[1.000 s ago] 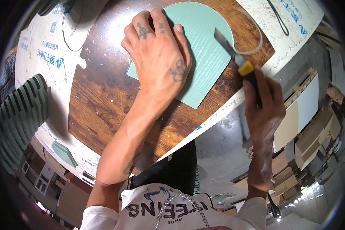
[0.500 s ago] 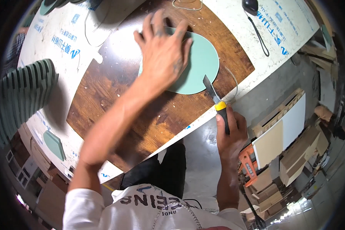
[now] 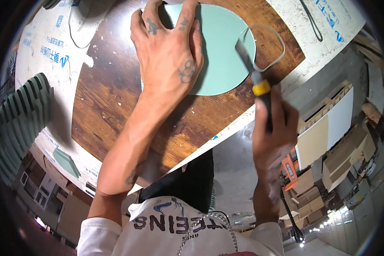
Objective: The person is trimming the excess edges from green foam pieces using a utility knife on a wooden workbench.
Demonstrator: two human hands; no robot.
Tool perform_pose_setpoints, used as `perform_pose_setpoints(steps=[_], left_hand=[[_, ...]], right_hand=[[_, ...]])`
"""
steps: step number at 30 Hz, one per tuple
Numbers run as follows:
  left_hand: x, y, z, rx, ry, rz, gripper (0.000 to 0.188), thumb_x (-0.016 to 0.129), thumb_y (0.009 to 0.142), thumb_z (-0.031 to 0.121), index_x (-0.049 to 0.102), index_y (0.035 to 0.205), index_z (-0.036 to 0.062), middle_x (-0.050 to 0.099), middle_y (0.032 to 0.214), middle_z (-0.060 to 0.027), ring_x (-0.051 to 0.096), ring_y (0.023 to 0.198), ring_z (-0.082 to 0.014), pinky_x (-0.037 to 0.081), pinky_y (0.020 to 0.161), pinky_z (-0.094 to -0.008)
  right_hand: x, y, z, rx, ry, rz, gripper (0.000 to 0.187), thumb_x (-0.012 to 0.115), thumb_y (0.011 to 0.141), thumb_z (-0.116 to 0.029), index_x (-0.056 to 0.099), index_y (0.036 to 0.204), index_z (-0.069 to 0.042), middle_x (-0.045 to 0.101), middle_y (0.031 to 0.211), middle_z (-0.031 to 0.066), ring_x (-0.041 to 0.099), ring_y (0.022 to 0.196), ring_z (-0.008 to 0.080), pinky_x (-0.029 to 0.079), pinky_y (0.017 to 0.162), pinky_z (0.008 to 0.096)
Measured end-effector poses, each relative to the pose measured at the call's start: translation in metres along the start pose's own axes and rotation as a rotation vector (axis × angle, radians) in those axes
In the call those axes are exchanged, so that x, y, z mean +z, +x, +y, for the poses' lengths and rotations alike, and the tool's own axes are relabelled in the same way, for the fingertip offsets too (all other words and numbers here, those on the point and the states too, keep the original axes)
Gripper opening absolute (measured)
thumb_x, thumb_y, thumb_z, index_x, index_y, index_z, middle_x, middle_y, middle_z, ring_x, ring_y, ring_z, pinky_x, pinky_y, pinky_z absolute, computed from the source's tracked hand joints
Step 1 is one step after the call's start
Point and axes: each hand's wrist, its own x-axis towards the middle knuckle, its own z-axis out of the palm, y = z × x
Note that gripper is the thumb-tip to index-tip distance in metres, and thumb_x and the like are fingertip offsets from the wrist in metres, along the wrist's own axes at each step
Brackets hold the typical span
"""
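Note:
A pale green rounded panel (image 3: 224, 47) lies flat on a dark wood-grain board (image 3: 192, 132). My left hand (image 3: 168, 59) rests on the panel's left part with fingers apart and bent, the tips near its far edge. My right hand (image 3: 275, 128) is closed round the black handle of a knife with a yellow collar (image 3: 261, 88). Its blade (image 3: 243, 53) points away from me over the panel's right edge; whether it touches the panel, I cannot tell. A thin pale strip (image 3: 282, 50) curls in a loop beside that edge.
The board lies on a white printed table (image 3: 42, 98). A row of stacked green panels (image 3: 25, 106) stands at the left, with a small green stack (image 3: 66, 162) closer to me. A black cord (image 3: 312, 21) lies at the far right. Cardboard (image 3: 345, 158) leans beyond the table edge.
My right hand has moved the knife farther away along the panel's right edge. The thin strip now makes a wider loop. The view has shifted, and the table things appear higher in it.

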Motion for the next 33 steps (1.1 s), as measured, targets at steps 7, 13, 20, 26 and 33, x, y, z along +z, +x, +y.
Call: perform_pose_setpoints(steps=[7,13,20,26,33], left_hand=[[-0.008,0.018,-0.018,0.128,-0.094,-0.149,0.042,0.061,0.091,0.014,0.057,0.132,0.0076,0.043,0.129,-0.0311,0.045,0.12,-0.0464,0.042,0.102,-0.0574],[0.006,0.054,-0.032,0.338,-0.235,-0.141,0.046,0.056,0.097,0.027,0.05,0.128,-0.0056,0.041,0.136,-0.0378,0.041,0.128,-0.0465,0.035,0.11,-0.0598],[0.002,0.026,-0.011,-0.083,-0.035,0.042,0.038,0.059,0.094,0.018,0.05,0.119,-0.0093,0.049,0.109,-0.0278,0.046,0.102,-0.0407,0.037,0.09,-0.052],[-0.004,0.024,-0.016,-0.07,-0.098,-0.04,0.033,0.058,0.093,0.011,0.049,0.116,-0.0097,0.047,0.105,-0.0279,0.046,0.1,-0.04,0.037,0.088,-0.0513],[-0.001,0.026,-0.019,-0.027,-0.118,-0.009,0.035,0.058,0.091,0.009,0.049,0.117,-0.0131,0.048,0.103,-0.0299,0.049,0.096,-0.042,0.04,0.086,-0.0513]], right_hand=[[0.001,0.054,0.025,-0.176,-0.011,-0.036,0.043,0.074,0.092,-0.035,0.068,0.128,-0.012,0.06,0.092,0.0099,0.064,0.077,0.022,0.055,0.057,0.0353],[-0.013,-0.018,0.01,-0.09,0.037,-0.135,0.042,0.073,0.093,-0.03,0.066,0.129,-0.008,0.058,0.097,0.0122,0.064,0.083,0.0274,0.055,0.064,0.0404],[-0.015,-0.009,0.001,0.047,0.005,-0.075,0.039,0.072,0.094,-0.026,0.068,0.126,-0.004,0.057,0.095,0.0102,0.062,0.08,0.0221,0.053,0.059,0.0362],[-0.007,0.007,0.008,-0.046,-0.021,-0.051,0.04,0.073,0.093,-0.026,0.068,0.127,-0.006,0.058,0.095,0.01,0.062,0.075,0.021,0.053,0.055,0.0341],[0.005,0.071,0.016,-0.167,0.039,-0.047,0.039,0.078,0.089,-0.021,0.069,0.125,-0.01,0.06,0.093,0.009,0.063,0.073,0.0204,0.052,0.058,0.0332]])
